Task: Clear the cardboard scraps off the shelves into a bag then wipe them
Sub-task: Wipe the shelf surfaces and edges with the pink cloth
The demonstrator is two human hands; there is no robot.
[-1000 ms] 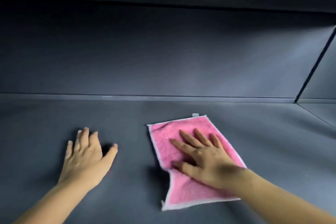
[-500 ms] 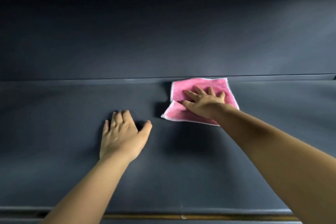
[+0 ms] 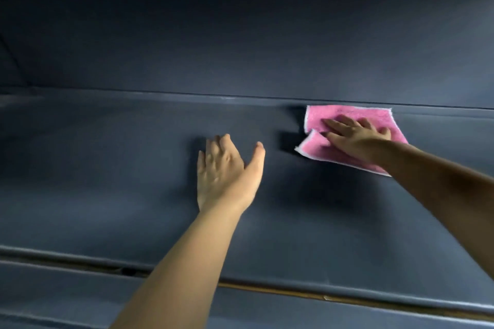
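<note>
A pink cloth (image 3: pixel 344 115) with a white hem lies on the dark grey shelf (image 3: pixel 107 168), at the back right against the rear wall. My right hand (image 3: pixel 355 136) presses flat on it, fingers spread and pointing left; the cloth's left part is folded over near the fingertips. My left hand (image 3: pixel 227 168) rests flat on the bare shelf left of the cloth, fingers apart, holding nothing. No cardboard scraps show on this shelf.
The shelf's rear wall (image 3: pixel 240 48) rises just behind the cloth. The shelf's front lip (image 3: pixel 80 254) runs across the bottom, with a brown strip (image 3: pixel 294 292) beneath it at the right. The space above is dark.
My right hand has slid the cloth from the middle of the shelf back to the rear wall and then rightwards. The left hand stays flat on the shelf.
</note>
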